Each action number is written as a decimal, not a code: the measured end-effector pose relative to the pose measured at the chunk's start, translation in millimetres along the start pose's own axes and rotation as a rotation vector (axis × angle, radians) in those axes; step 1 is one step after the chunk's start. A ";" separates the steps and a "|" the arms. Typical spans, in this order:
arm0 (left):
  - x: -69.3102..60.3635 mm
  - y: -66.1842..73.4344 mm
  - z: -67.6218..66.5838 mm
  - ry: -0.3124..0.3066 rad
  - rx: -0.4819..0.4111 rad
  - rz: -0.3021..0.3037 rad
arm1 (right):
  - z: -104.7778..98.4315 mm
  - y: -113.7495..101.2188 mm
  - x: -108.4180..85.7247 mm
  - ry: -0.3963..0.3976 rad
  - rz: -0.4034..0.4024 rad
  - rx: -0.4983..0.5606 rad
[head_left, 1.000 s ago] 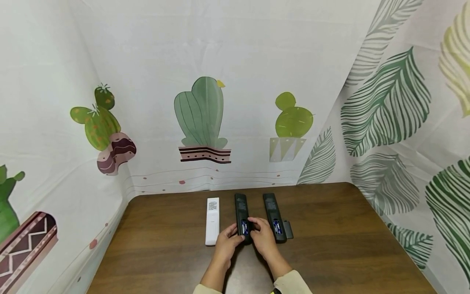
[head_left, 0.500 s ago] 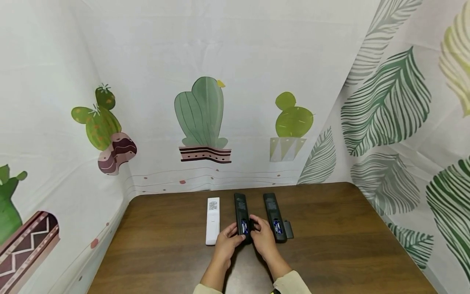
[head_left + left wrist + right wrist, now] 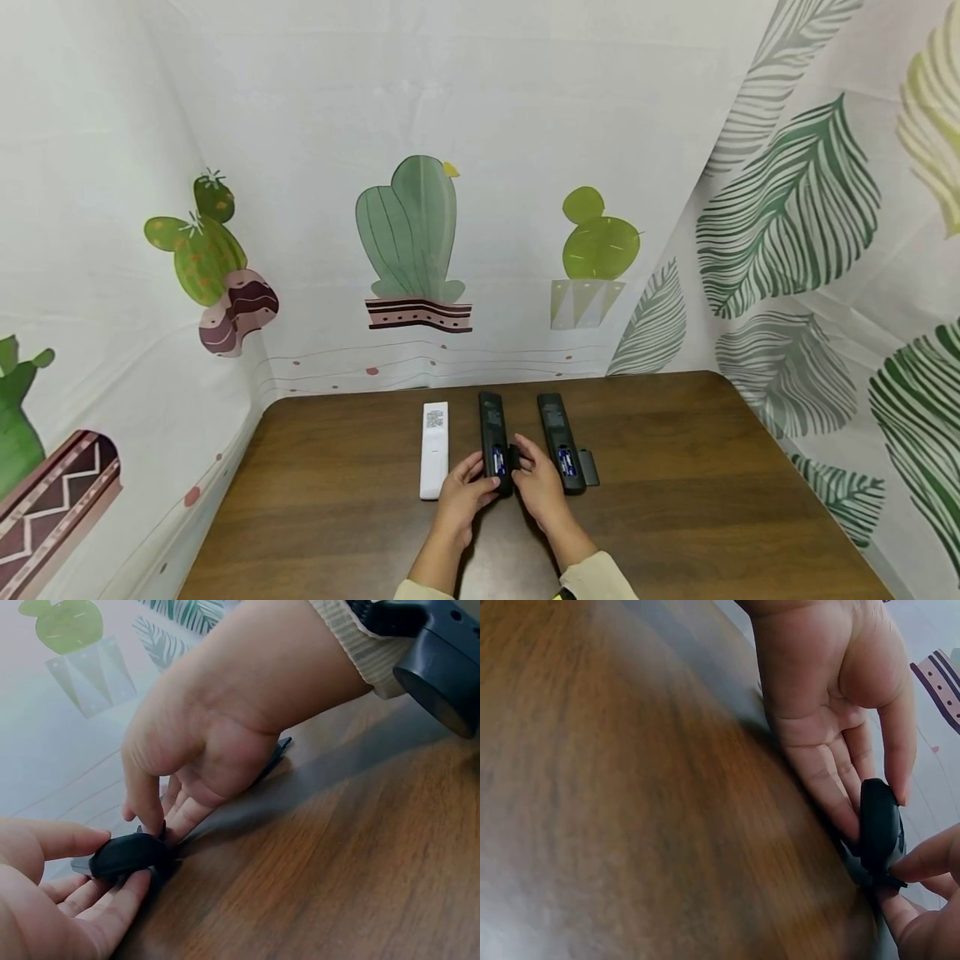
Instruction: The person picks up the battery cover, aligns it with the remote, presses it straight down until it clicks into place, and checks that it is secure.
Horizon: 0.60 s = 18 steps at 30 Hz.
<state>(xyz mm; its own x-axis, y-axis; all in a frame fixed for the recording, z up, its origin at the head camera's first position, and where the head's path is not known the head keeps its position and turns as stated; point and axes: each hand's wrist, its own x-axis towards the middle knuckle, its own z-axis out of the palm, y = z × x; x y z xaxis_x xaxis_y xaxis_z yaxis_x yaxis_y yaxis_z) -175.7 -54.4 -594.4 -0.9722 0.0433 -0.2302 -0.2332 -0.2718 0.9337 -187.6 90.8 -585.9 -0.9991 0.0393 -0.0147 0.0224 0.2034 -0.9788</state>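
A black remote control [image 3: 492,417] lies face down in the middle, its battery compartment uncovered and blue batteries [image 3: 499,461] showing. My left hand [image 3: 459,500] grips its near end from the left, thumb on one face and fingers on the other; the remote's end [image 3: 126,853] is between them in the left wrist view. Just right of the compartment, my right hand [image 3: 542,487] pinches a small dark battery cover [image 3: 513,457] at the remote's side. In the right wrist view only a thin edge of that cover [image 3: 892,883] shows between the right fingertips.
To the right lies another black remote [image 3: 555,425] with batteries exposed, its loose cover [image 3: 589,468] against its right side. A white remote [image 3: 434,454] lies to the left. The wooden table [image 3: 330,500] ends at a printed cloth backdrop [image 3: 510,350].
My right hand's fingertips have shifted slightly right, away from the compartment, with the dark cover now visible beside the remote. My left hand has kept its grip in nearly the same place.
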 end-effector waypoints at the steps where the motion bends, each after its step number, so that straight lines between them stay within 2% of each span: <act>1: -0.3 -0.1 0.1 -0.002 -0.004 -0.003 | -0.4 0.0 -0.1 0.003 0.004 0.000; 18: -1.4 4.5 0.4 -0.047 -0.047 0.007 | -4.2 -1.0 1.7 0.011 0.010 0.025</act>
<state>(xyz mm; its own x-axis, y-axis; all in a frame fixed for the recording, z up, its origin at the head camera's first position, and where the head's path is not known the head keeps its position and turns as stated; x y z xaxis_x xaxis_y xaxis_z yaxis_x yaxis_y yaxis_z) -175.4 -55.3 -589.7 -0.9741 0.0856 -0.2093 -0.2258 -0.3171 0.9211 -189.2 94.8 -584.1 -0.9984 0.0522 -0.0224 0.0314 0.1780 -0.9835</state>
